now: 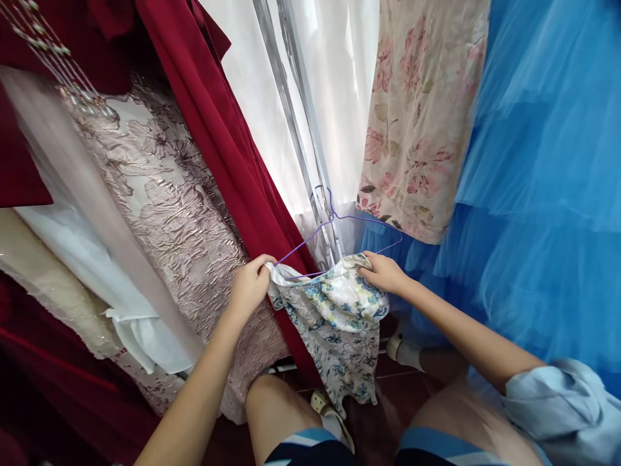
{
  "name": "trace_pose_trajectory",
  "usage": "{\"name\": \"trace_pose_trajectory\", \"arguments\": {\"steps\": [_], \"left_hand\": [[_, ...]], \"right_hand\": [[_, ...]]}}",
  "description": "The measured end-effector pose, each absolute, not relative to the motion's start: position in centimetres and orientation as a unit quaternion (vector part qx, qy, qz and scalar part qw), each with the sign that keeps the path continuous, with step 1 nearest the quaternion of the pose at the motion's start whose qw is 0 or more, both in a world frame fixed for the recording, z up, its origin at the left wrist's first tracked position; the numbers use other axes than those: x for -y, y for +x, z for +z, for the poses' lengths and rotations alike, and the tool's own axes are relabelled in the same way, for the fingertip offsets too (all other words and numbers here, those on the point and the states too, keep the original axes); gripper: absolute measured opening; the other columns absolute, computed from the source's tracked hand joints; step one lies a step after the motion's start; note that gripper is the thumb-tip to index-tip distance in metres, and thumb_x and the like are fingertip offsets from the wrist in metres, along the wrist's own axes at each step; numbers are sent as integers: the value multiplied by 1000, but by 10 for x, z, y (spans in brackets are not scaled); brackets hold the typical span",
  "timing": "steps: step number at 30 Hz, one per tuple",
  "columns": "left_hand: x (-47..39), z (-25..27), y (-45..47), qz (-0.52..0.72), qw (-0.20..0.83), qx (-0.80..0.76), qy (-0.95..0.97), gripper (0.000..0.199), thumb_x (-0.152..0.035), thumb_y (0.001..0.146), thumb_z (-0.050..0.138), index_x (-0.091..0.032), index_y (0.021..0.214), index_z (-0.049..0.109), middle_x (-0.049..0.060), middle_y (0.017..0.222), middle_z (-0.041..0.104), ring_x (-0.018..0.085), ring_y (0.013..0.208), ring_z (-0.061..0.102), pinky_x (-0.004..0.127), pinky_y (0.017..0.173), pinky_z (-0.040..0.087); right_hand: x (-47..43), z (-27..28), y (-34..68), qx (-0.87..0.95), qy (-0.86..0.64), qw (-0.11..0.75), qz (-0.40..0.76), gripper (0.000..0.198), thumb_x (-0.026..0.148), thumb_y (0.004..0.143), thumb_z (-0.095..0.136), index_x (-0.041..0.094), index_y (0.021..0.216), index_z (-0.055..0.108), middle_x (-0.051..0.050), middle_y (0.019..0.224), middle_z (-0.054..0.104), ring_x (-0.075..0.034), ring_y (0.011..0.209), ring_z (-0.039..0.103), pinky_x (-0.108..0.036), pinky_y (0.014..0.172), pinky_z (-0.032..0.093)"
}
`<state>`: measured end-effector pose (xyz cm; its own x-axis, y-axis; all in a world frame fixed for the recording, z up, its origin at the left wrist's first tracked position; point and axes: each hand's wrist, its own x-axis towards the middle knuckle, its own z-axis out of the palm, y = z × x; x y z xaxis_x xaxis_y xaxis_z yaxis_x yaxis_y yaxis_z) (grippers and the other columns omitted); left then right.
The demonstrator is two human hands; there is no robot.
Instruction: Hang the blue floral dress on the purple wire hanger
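Between my hands hangs a white garment (334,323) with a blue and yellow flower print. My left hand (250,281) pinches its upper left edge, close to the left end of a purple wire hanger (310,238). On the other side, my right hand (383,272) grips the top right edge, thumb and fingers closed on the cloth. The hanger's left arm and lower bar run down to the garment's neckline, while its right end sticks out above my right hand. Its hook lies against a metal pole (298,129).
Dark red cloth (218,129) and a pink textured dress (179,213) hang on the left. A beige floral dress (422,123) and blue tulle (543,162) hang on the right. White cloth (339,77) is behind the poles. A light-coloured shoe (323,404) rests on the dark floor.
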<state>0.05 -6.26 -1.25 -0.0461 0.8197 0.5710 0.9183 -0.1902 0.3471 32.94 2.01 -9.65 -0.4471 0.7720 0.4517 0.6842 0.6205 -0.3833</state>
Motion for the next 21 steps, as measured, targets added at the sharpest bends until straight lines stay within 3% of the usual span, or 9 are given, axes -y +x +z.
{"name": "trace_pose_trajectory", "arguments": {"steps": [7,12,21], "left_hand": [[81,-7,-23,-403,70,629,-661,28,-30,85,49,-21,98,72,2,94,74,20,87,67,27,79,48],[79,14,-25,-448,68,616,-644,26,-28,83,50,-20,97,71,1,91,72,19,81,66,25,72,49],[23,23,27,-349,55,629,-692,34,-20,85,42,-24,101,72,3,87,72,21,80,65,27,71,44]], "right_hand": [[-17,-92,315,850,-438,283,79,15,26,90,43,18,86,55,-5,92,65,-18,79,60,-28,64,30],[-16,-91,308,846,-450,273,83,16,28,90,44,18,88,57,-6,91,67,-20,83,61,-28,64,28],[-6,-96,305,846,-452,271,80,18,26,89,44,18,84,59,-6,90,68,-20,82,62,-28,63,28]]}}
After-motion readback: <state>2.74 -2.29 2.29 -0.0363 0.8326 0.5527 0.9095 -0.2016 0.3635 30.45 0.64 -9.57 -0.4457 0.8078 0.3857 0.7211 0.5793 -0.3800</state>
